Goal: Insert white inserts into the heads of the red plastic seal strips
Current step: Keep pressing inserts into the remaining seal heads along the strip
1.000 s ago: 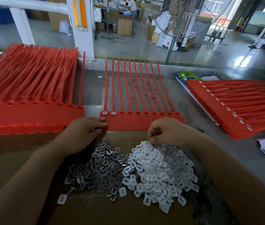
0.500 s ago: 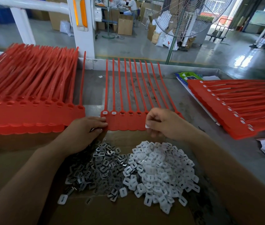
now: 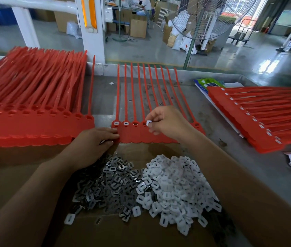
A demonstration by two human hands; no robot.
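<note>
Head view: A person's right hand (image 3: 167,122) pinches 1 small white square plastic insert (image 3: 148,123) between thumb and fingertips, the other fingers curled, just over the row of heads on a joined sheet of red plastic seal strips (image 3: 135,135) lying flat on the grey metal surface (image 3: 212,122). The 2 leftmost heads (image 3: 116,123) already carry white inserts; the next 2 show open sockets, and the held insert sits at the right-hand one of these. The left hand (image 3: 94,145) rests at the sheet's near left corner, fingers nearly straight and touching its edge. In front of the sheet, on a sheet of brown cardboard (image 3: 16,184), a heap of white slotted inserts (image 3: 176,186) lies against a heap of small grey metal clips (image 3: 112,184). A thick stack of red strips (image 3: 34,125) lies to the left, another stack of red strips (image 3: 248,125) with white inserts fitted to the right. A pedestal fan (image 3: 203,18) stands on the factory floor beyond.
</note>
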